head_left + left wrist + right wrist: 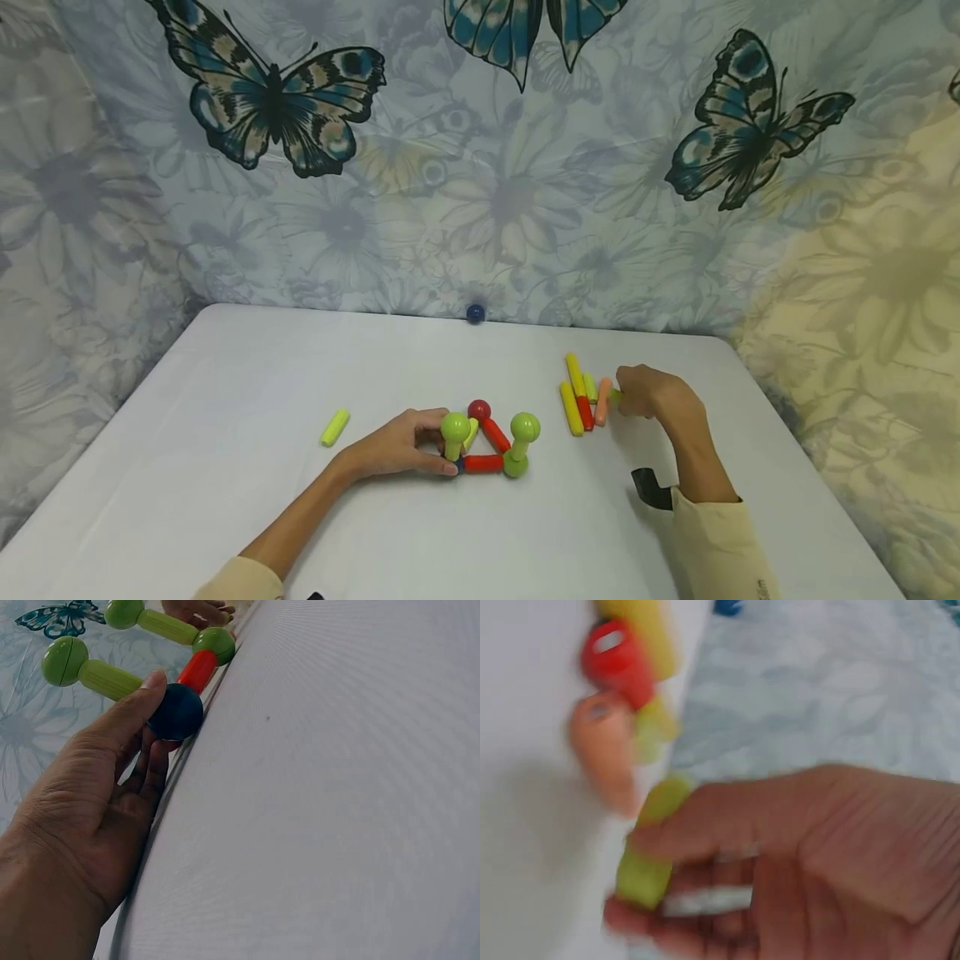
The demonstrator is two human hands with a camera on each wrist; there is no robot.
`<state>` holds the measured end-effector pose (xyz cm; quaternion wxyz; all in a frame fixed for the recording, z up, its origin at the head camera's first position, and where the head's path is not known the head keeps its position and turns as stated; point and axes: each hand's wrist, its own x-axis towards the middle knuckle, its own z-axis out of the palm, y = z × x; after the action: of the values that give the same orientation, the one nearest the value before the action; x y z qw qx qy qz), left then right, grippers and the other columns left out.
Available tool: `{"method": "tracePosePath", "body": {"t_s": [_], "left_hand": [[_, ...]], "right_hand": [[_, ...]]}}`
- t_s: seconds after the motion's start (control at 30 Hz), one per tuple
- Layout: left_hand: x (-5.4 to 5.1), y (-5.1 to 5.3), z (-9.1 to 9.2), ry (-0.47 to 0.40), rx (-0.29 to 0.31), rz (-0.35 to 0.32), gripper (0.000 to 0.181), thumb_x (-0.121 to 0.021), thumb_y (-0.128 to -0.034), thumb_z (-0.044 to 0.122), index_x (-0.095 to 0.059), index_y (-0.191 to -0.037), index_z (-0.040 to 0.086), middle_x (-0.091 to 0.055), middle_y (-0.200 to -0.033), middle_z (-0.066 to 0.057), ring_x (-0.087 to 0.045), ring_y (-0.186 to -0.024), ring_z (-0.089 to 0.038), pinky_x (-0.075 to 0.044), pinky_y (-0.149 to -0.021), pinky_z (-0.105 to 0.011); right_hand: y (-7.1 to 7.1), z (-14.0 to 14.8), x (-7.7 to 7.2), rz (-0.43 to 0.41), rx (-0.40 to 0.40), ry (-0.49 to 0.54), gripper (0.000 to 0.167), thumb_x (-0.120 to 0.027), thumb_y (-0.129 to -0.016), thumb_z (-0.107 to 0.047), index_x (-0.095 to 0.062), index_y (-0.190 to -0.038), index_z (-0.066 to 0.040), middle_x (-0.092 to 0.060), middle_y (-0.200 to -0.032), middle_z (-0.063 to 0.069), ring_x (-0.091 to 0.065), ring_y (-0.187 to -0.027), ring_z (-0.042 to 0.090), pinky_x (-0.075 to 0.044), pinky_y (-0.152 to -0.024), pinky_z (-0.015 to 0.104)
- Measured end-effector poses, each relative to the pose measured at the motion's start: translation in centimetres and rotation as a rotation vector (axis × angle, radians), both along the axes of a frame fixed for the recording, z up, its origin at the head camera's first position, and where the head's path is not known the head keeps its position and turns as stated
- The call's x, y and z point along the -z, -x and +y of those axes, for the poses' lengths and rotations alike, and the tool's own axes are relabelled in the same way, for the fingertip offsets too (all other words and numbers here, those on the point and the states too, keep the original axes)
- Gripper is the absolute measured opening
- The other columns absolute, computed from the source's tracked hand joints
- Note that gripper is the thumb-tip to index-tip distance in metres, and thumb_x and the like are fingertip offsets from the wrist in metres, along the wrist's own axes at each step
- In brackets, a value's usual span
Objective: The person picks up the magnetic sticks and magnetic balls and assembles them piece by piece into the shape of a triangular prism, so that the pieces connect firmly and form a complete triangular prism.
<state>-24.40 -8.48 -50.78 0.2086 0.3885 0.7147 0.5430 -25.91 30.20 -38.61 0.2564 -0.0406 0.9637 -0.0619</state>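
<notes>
Rods [572,408] dot a white table [225,375] before butterfly-print walls [510,208].

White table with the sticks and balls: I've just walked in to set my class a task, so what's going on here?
A person's left hand holds a small frame of joined sticks and balls at its blue corner ball. Two green sticks topped with green balls stand up from it; none shows on the red ball. The right hand pinches a loose green stick beside a group of yellow, red, green and orange sticks.
</notes>
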Motion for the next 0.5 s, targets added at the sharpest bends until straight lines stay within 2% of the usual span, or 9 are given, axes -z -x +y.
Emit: {"method": "tracePosePath", "body": {"t_s": [0.07, 0.13, 0.27, 0.4, 0.5], "left_hand": [[-0.1, 0.0, 0.1, 0.007, -0.002, -0.007, 0.031, -0.083, -0.0902, 0.016, -0.070, -0.118, 0.014, -0.062, -0.111, -0.001, -0.062, -0.099, -0.008, -0.053, -0.095, -0.022], [-0.1, 0.1, 0.0, 0.007, -0.007, -0.014, 0.032, -0.083, -0.0901, 0.016, -0.069, -0.118, 0.013, -0.062, -0.110, -0.001, -0.063, -0.100, -0.008, -0.053, -0.096, -0.023], [-0.2, 0.3, 0.0, -0.004, -0.025, -0.005, 0.031, -0.084, -0.0893, 0.015, -0.068, -0.116, 0.014, -0.064, -0.107, -0.002, -0.065, -0.099, -0.010, -0.053, -0.096, -0.023], [-0.2, 0.2, 0.1, -0.010, -0.013, -0.004, 0.030, -0.084, -0.0889, 0.016, -0.069, -0.115, 0.014, -0.064, -0.107, -0.002, -0.066, -0.098, -0.009, -0.053, -0.097, -0.024], [-0.2, 0.1, 0.3, -0.015, -0.002, 0.002, 0.032, -0.084, -0.0889, 0.016, -0.069, -0.116, 0.013, -0.065, -0.109, -0.003, -0.066, -0.098, -0.009, -0.053, -0.097, -0.024]], "right_hand": [[-0.3, -0.9, -0.8, 0.058, -0.104, 0.104, 0.010, -0.063, -0.096, -0.007, -0.057, -0.103, -0.003, -0.057, -0.085, 0.005, -0.052, -0.076, 0.018, -0.043, -0.069, 0.030], [-0.7, -2.1, -1.8, 0.108, -0.201, 0.239, 0.012, -0.065, -0.098, -0.010, -0.058, -0.106, -0.004, -0.060, -0.085, 0.004, -0.056, -0.074, 0.016, -0.045, -0.072, 0.029], [-2.4, -5.4, -3.5, 0.244, -0.379, 0.441, 0.016, -0.068, -0.100, -0.013, -0.063, -0.115, -0.009, -0.068, -0.092, 0.000, -0.063, -0.076, 0.012, -0.053, -0.074, 0.026], [-4.4, -8.6, -3.8, 0.345, -0.526, 0.502, 0.019, -0.071, -0.098, -0.015, -0.064, -0.116, -0.015, -0.069, -0.104, -0.006, -0.063, -0.089, 0.006, -0.057, -0.081, 0.025], [-5.4, -10.2, -3.4, 0.389, -0.592, 0.476, 0.018, -0.073, -0.098, -0.017, -0.067, -0.115, -0.017, -0.069, -0.107, -0.009, -0.062, -0.094, 0.006, -0.055, -0.084, 0.023]]}}
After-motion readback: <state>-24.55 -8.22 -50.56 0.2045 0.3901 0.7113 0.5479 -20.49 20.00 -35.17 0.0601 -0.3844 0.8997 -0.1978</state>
